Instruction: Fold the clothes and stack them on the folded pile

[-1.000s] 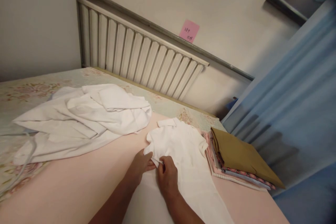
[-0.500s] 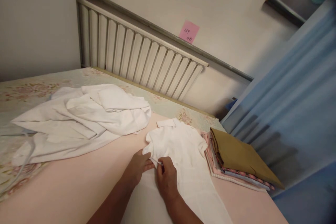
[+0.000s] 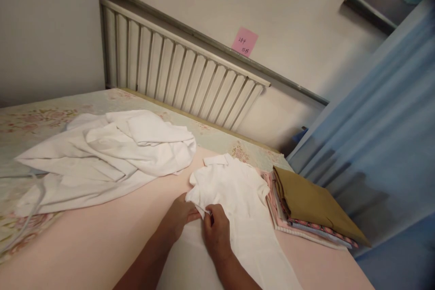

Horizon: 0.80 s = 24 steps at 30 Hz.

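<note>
A white short-sleeved garment [image 3: 234, 190] with a collar lies spread on the pink cloth, its collar end away from me and its long lower part reaching toward me. At its left edge my left hand [image 3: 185, 217] is closed on a pointed fold of the white fabric. Just to the right, my right hand [image 3: 216, 231] is closed in a pinch on a thin strip or edge of the same garment. A narrow taut line of cloth runs between the two hands. The fingertips of my right hand are partly hidden by its knuckles.
A crumpled white cloth [image 3: 118, 149] lies at left. Folded fabrics [image 3: 316, 204], olive on top, are stacked at right beside a blue curtain [image 3: 384, 145]. Pink cloth [image 3: 102, 244] covers part of the floral surface [image 3: 44, 115]. A radiator [image 3: 176, 68] runs along the wall behind.
Both hands stay at the garment's left edge with almost the same grip. The left hand's thumb has slipped slightly lower behind the fabric fold.
</note>
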{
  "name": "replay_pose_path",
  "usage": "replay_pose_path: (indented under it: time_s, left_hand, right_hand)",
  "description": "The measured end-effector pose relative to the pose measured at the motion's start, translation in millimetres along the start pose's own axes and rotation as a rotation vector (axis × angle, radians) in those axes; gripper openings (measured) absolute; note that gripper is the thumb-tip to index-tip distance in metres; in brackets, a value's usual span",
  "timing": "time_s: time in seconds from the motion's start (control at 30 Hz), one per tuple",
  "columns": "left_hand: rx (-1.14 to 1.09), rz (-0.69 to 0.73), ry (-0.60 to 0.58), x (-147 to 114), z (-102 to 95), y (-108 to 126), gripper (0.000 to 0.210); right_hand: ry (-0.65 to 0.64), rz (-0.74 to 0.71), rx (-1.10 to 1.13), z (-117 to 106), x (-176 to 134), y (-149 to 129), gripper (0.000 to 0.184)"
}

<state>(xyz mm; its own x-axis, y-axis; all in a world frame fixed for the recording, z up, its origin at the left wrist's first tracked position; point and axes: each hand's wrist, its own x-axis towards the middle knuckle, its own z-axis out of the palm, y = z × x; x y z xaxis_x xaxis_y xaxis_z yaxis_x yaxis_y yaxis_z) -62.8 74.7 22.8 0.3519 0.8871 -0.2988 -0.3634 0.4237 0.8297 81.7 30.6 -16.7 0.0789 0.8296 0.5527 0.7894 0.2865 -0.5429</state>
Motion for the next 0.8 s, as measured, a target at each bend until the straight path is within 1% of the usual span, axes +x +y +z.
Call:
replay_pose_path:
  time_s: [0.2,0.4,0.6,0.8]
  left_hand:
    - [0.010,-0.014,0.050,-3.0,3.9,3.8,0.043]
    - [-0.009,-0.031,0.056,-2.1,4.4,4.1,0.043]
    - [0.029,-0.027,0.025,-1.2,1.0,2.2,0.044]
    - [0.020,0.006,0.082,-1.9,2.0,2.4,0.044]
  right_hand:
    - [-0.023,0.047,0.007,1.5,-2.0,1.2,0.018]
    - [-0.015,0.054,0.018,2.8,-1.8,2.9,0.019]
    - [-0.039,0.058,0.035,1.4,-1.5,2.9,0.015]
    - [-0.042,0.047,0.024,-1.0,-0.9,0.3,0.010]
